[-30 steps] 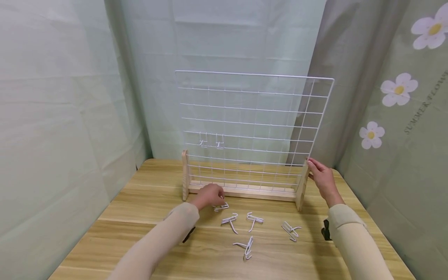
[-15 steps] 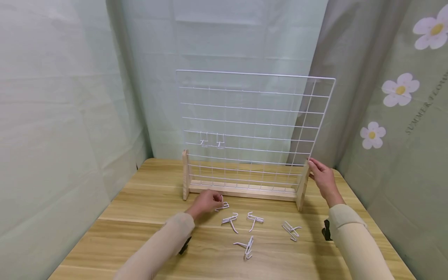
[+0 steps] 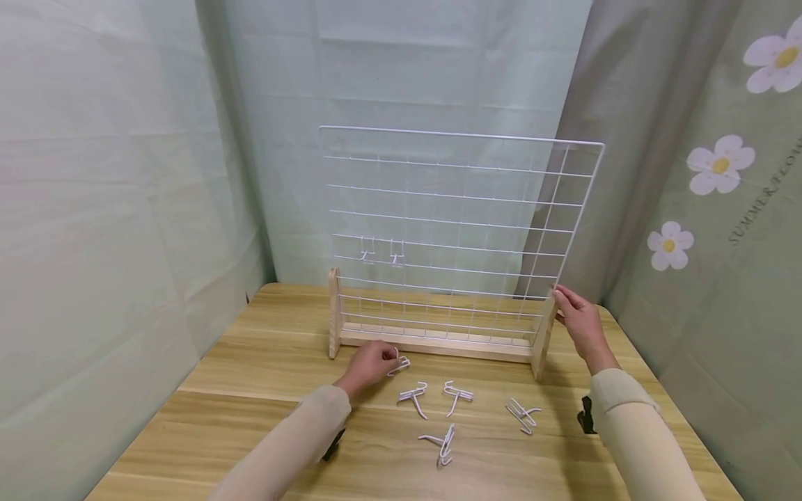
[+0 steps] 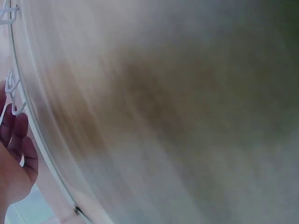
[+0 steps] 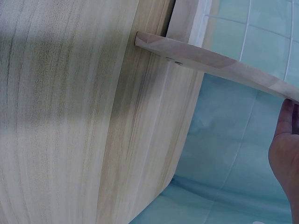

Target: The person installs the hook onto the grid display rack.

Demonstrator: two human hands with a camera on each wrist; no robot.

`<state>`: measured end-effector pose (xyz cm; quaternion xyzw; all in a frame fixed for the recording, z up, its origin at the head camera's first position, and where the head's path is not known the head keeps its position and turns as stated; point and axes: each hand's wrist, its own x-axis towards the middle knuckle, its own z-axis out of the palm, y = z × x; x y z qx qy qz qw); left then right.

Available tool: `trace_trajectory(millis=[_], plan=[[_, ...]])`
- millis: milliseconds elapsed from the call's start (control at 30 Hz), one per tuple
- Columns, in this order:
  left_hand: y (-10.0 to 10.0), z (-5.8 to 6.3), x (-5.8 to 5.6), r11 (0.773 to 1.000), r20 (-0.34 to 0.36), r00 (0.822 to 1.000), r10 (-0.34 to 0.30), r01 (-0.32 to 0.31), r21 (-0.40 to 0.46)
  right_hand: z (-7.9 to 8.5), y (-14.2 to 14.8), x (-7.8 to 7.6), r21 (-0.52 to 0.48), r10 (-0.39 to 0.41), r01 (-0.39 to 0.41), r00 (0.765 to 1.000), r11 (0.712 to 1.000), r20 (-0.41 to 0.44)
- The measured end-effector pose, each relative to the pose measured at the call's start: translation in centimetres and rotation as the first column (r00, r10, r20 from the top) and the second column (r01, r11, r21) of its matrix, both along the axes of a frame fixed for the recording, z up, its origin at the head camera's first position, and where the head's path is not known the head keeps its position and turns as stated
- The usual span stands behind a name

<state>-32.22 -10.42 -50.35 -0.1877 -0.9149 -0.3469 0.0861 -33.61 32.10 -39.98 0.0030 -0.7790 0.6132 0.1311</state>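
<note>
My left hand (image 3: pixel 368 366) pinches a white wire hook (image 3: pixel 402 362) at the table's surface, just in front of the rack's wooden base (image 3: pixel 432 343). In the left wrist view the fingers (image 4: pixel 19 133) lie beside that hook (image 4: pixel 11 85). My right hand (image 3: pixel 580 323) holds the top of the right wooden upright (image 3: pixel 542 341), where the white wire grid panel (image 3: pixel 464 134) meets it. The right wrist view shows its fingers (image 5: pixel 285 119) against the upright's edge (image 5: pixel 224 65). Two hooks (image 3: pixel 397 256) hang side by side on the panel's lower left.
Several loose white hooks (image 3: pixel 459 396) lie on the wooden table (image 3: pixel 250 390) before the rack, one (image 3: pixel 522 415) farther right and another (image 3: pixel 441 444) nearer the front. Pale curtains (image 3: pixel 401 62) enclose the back and sides.
My left hand has come down slightly and toward me, and the hook in its fingers has tilted up at one end. The right hand has kept its hold on the upright.
</note>
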Motion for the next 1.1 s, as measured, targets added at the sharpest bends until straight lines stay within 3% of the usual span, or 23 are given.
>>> trace_trajectory(millis=[200,367,500,800,1100], plan=[[-0.03,0.18,0.05,0.994,-0.048,0.994,0.093,-0.09,0.061,0.04,-0.03,-0.1,-0.007,0.003,-0.003,1.0,1.0,-0.009],[0.09,0.39,-0.02,0.982,-0.106,0.985,0.136,-0.12,0.145,0.05,-0.05,-0.14,-0.015,-0.003,0.002,1.0,1.0,-0.006],[0.17,0.62,-0.05,0.973,-0.105,0.981,0.163,-0.142,0.182,0.1,-0.09,-0.11,-0.019,-0.008,0.009,1.0,1.0,0.001],[-0.18,0.8,0.24,0.979,-0.057,0.986,0.154,-0.145,0.146,-0.01,-0.05,0.08,-0.001,-0.017,0.017,1.0,1.0,0.012],[-0.54,0.73,0.58,0.976,-0.057,0.982,0.18,-0.171,0.133,0.06,-0.17,0.27,0.011,-0.01,0.01,1.0,1.0,0.009]])
